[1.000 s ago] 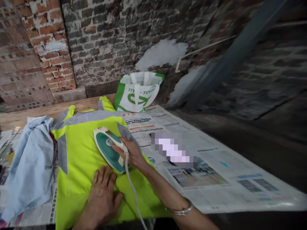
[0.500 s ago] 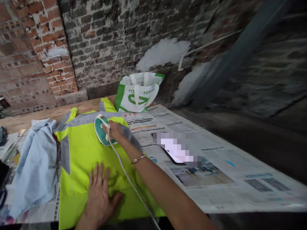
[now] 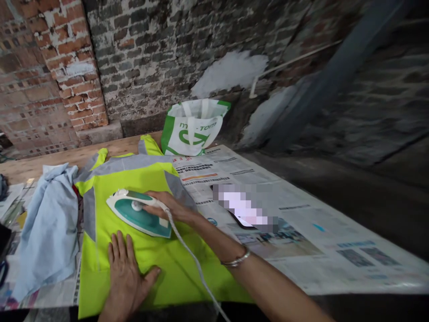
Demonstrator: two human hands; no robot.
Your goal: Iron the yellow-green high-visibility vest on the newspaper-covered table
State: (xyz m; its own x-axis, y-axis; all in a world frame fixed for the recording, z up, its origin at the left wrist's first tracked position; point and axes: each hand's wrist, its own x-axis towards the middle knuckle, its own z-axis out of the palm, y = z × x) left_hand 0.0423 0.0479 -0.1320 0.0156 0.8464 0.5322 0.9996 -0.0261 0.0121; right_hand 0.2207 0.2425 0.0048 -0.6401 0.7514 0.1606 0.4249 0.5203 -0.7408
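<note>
Since half a second ago the iron (image 3: 139,217) has come back from the collar end of the vest to the middle of the chest panel, nose now pointing left; the left hand has slid a little left and stays pressed down.

Right hand (image 3: 167,207): fingers wrapped over the iron's white handle, thumb side hidden. Soleplate flat on the hi-vis vest (image 3: 140,255), so the grip looks set for pushing, not lifting. White cord (image 3: 196,268) trails from the iron's heel back past the wrist, clear of the fabric ahead. Bangle (image 3: 236,259) on the right forearm.

Left hand (image 3: 125,273): palm down, fingers spread narrow and flat on the yellow cloth just below the iron, not touching it. Judged: it pins the fabric taut so the iron does not drag folds along.

Vest lies opened flat on the newspaper sheets (image 3: 301,250), which cover the wooden bench (image 3: 50,161) as a pad. Grey reflective bands run across the shoulders.

Nearby: crumpled pale blue garment (image 3: 47,223) just left of the vest, touching its edge. Green-and-white bag (image 3: 192,127) stands upright against the brick wall (image 3: 150,53) beyond the collar. Blurred patch on the newspaper right of the vest; cannot tell what it is.
</note>
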